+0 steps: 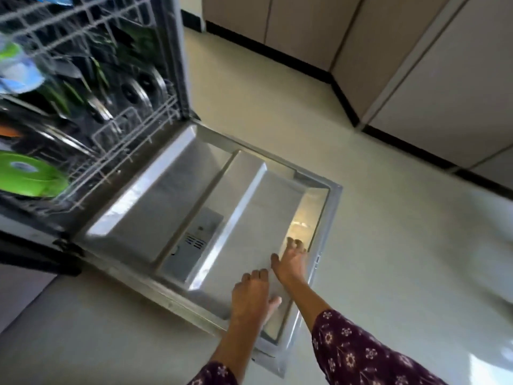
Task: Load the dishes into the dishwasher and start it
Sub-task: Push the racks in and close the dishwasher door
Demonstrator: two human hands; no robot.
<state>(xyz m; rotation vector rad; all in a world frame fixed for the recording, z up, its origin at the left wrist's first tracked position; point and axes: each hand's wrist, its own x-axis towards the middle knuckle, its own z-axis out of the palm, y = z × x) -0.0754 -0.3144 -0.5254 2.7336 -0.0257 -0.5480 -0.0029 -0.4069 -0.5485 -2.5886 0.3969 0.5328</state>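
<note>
The dishwasher stands open at the left, its steel door (172, 190) folded down flat over the floor. Its lower rack (116, 145) holds a green plate (30, 173), steel pan lids (138, 90) and dark dishes; blue and green items sit higher up. Both hands are over the door's near corner. My left hand (251, 294) lies on the inner panel, fingers bent loosely, thumb out to the right. My right hand (291, 261) is farther along, fingers spread and curled slightly near the door's top edge. Neither hand holds anything. The picture is motion-blurred.
Pale tiled floor (374, 232) spreads to the right of the door. Beige cabinet fronts (444, 79) with a black plinth run along the back and right. A grey cabinet side (19, 295) is at the lower left.
</note>
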